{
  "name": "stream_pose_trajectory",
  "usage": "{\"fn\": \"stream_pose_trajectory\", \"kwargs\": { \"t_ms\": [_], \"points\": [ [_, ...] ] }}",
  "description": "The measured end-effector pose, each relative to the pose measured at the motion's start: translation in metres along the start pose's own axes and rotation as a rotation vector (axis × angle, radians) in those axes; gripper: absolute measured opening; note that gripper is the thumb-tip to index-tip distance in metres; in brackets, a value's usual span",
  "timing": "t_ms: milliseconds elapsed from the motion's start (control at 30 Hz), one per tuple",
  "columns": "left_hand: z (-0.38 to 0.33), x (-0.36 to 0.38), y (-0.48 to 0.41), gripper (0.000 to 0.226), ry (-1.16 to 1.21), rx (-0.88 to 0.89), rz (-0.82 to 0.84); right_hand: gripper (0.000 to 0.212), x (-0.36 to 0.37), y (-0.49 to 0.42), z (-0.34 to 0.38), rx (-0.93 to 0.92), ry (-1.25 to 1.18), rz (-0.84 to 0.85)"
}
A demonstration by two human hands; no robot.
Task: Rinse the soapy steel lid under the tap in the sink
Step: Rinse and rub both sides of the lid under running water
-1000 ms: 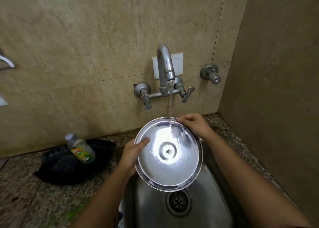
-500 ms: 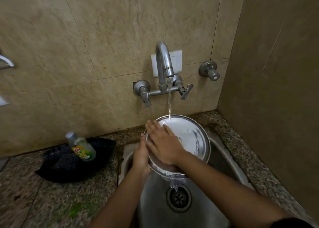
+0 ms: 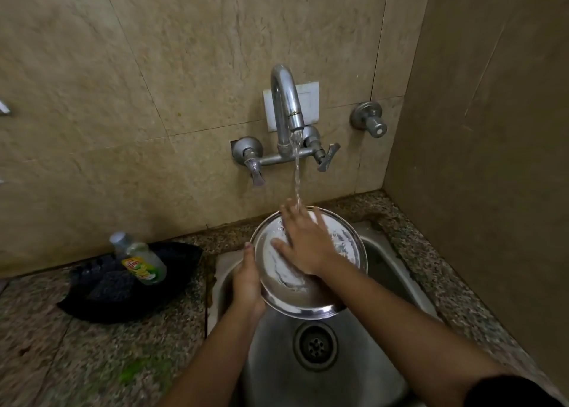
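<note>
- The steel lid [image 3: 320,286] is held tilted over the sink [image 3: 348,376], right under the tap [image 3: 284,105], with the running water [image 3: 297,172] landing near its far edge.
- The left hand [image 3: 246,280] grips the lid's left rim, thumb on top and fingers hidden beneath.
- The right hand [image 3: 303,243] lies open and flat on the lid's face, fingers spread, the stream striking its fingertips.
- I'd say only one hand really carries the lid; wet, soapy steel could slide out of that grip and clatter into the sink.
- The stream hitting fingers and a tilted surface may well splash onto the bench [image 3: 101,354], where a dish soap bottle [image 3: 140,260] rests on a dark tray [image 3: 154,296].
- Foam seems to linger on the lower part; stopping early would leave residue.
</note>
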State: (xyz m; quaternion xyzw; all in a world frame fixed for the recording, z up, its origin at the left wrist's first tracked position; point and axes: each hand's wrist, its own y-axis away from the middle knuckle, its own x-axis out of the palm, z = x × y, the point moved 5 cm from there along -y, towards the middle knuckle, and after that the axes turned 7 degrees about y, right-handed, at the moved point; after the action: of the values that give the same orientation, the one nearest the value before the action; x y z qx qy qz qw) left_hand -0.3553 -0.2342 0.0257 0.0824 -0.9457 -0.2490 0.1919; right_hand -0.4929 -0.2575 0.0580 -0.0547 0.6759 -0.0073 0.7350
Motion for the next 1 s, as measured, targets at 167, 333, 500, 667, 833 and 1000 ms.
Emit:
{"fn": "stream_pose_trajectory", "kwargs": {
  "t_ms": [167,333,500,667,833,1000],
  "points": [
    [-0.019,-0.013,-0.015,0.054,-0.006,0.069,-0.082,0.063,0.008,0.057,0.046,-0.418,-0.067,0.106],
    [-0.022,-0.028,-0.016,0.050,-0.014,0.118,-0.067,0.069,0.007,0.068,-0.031,-0.061,0.054,0.023],
    [-0.006,-0.005,0.000,0.043,-0.031,0.053,0.057,0.073,0.002,0.012,-0.026,0.098,0.022,-0.062],
    [-0.005,-0.002,-0.005,0.049,-0.054,0.028,0.110,0.064,0.005,0.025,0.050,-0.302,-0.054,-0.004],
    [-0.014,-0.015,-0.014,0.052,-0.055,0.059,0.058,0.058,0.006,0.082,0.019,-0.510,-0.013,0.125],
    [-0.017,-0.008,-0.002,0.038,-0.111,0.144,0.106,0.058,0.007,0.082,-0.044,-0.289,0.104,0.086]
  ]
}}
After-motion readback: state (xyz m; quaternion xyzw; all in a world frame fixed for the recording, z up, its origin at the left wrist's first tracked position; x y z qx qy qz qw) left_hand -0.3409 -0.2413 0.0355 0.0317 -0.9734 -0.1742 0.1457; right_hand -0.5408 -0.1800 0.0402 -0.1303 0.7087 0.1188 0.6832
